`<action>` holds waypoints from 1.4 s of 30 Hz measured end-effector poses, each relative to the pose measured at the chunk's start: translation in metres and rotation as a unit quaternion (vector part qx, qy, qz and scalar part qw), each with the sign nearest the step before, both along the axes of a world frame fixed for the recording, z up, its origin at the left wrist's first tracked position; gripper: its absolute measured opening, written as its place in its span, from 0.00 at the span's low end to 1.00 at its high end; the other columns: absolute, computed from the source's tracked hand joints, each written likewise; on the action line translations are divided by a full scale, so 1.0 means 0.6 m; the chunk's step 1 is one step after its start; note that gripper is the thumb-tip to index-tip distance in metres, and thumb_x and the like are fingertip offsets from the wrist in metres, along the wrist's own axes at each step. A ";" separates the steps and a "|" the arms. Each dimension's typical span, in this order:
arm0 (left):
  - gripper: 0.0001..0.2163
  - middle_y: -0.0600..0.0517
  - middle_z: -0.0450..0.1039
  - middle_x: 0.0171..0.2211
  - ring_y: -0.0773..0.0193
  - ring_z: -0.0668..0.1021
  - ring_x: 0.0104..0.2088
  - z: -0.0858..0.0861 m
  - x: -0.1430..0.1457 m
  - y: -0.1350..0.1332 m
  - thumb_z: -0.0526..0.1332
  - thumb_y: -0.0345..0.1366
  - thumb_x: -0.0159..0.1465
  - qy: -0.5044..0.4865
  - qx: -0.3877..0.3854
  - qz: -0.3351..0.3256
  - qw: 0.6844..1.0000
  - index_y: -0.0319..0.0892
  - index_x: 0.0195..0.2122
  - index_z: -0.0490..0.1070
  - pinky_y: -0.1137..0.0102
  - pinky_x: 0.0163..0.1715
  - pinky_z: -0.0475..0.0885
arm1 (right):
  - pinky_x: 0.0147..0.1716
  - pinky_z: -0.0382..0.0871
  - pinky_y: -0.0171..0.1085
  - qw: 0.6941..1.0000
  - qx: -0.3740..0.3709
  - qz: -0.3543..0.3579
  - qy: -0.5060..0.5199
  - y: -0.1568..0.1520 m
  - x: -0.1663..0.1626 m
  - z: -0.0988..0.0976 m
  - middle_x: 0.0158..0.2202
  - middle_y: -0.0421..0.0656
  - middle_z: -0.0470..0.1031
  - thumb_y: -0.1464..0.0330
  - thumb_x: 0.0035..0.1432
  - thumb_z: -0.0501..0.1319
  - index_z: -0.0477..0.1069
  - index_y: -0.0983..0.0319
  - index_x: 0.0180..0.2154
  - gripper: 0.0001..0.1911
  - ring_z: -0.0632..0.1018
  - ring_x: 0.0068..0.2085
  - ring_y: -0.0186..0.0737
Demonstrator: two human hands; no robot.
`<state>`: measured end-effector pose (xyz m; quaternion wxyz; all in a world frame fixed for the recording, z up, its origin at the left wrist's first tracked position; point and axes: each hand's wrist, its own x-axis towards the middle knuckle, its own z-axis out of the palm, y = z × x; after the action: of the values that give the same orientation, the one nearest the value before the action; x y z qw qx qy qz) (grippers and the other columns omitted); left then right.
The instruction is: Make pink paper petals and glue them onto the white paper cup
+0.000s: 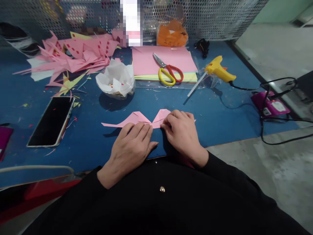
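A folded piece of pink paper [134, 118] lies near the front edge of the blue table, with a long pointed tip at its left and a notch in the middle. My left hand [132, 143] rests flat on its lower left part, fingers stretched out and thumb apart. On the right half, my right hand [182, 132] pinches the lower edge of the paper between thumb and curled fingers. The paper's right part is mostly hidden under that hand; only a small tip shows past it.
Scissors [166, 77] lie on stacked coloured paper [144, 58]. Nearby are a yellow glue gun [217, 69] with a black cord, a white paper-lined bowl [116, 78], pink paper scraps [83, 52], a phone [51, 122] and an orange packet [172, 34]. A perforated panel [207, 19] stands behind.
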<state>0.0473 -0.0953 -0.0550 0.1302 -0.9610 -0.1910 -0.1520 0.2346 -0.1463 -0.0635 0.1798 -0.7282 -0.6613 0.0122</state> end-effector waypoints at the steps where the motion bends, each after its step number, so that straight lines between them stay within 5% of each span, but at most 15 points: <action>1: 0.18 0.44 0.81 0.46 0.53 0.78 0.46 0.000 0.001 0.000 0.55 0.42 0.73 0.002 -0.002 0.005 1.000 0.32 0.51 0.75 0.59 0.46 0.66 | 0.42 0.56 0.44 1.000 -0.001 0.000 -0.002 0.001 -0.001 0.000 0.37 0.47 0.77 0.69 0.65 0.58 0.75 0.62 0.32 0.09 0.74 0.40 0.47; 18: 0.22 0.39 0.79 0.49 0.48 0.77 0.48 0.000 0.012 -0.003 0.56 0.44 0.71 0.028 -0.001 -0.018 0.999 0.28 0.53 0.74 0.57 0.49 0.66 | 0.43 0.56 0.42 0.997 -0.024 -0.023 0.064 -0.002 0.035 0.009 0.35 0.42 0.78 0.69 0.61 0.66 0.77 0.61 0.30 0.06 0.75 0.38 0.42; 23: 0.22 0.39 0.79 0.42 0.49 0.77 0.42 -0.003 0.019 0.001 0.54 0.44 0.72 0.009 -0.004 -0.037 0.999 0.27 0.48 0.76 0.59 0.45 0.68 | 0.42 0.55 0.42 0.998 -0.026 -0.010 0.053 0.002 0.034 0.007 0.36 0.42 0.79 0.70 0.60 0.66 0.77 0.62 0.32 0.04 0.76 0.38 0.42; 30: 0.27 0.40 0.77 0.36 0.48 0.77 0.38 0.002 0.035 -0.002 0.54 0.50 0.71 0.027 0.000 -0.021 0.999 0.29 0.54 0.75 0.57 0.41 0.69 | 0.42 0.55 0.42 0.999 -0.008 -0.012 0.047 -0.003 0.031 0.006 0.36 0.44 0.79 0.70 0.62 0.63 0.77 0.62 0.32 0.05 0.76 0.38 0.42; 42: 0.30 0.36 0.77 0.38 0.46 0.77 0.38 -0.003 0.040 -0.008 0.58 0.53 0.68 0.037 -0.002 -0.013 0.999 0.27 0.55 0.74 0.57 0.40 0.71 | 0.40 0.60 0.39 0.982 -0.036 -0.055 0.175 -0.012 0.072 0.014 0.31 0.39 0.76 0.73 0.57 0.66 0.76 0.60 0.27 0.06 0.75 0.33 0.37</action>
<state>0.0710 -0.1000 -0.0567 0.1337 -0.9686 -0.1738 -0.1175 0.2777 -0.1534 -0.0550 0.2670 -0.7558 -0.5780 0.1531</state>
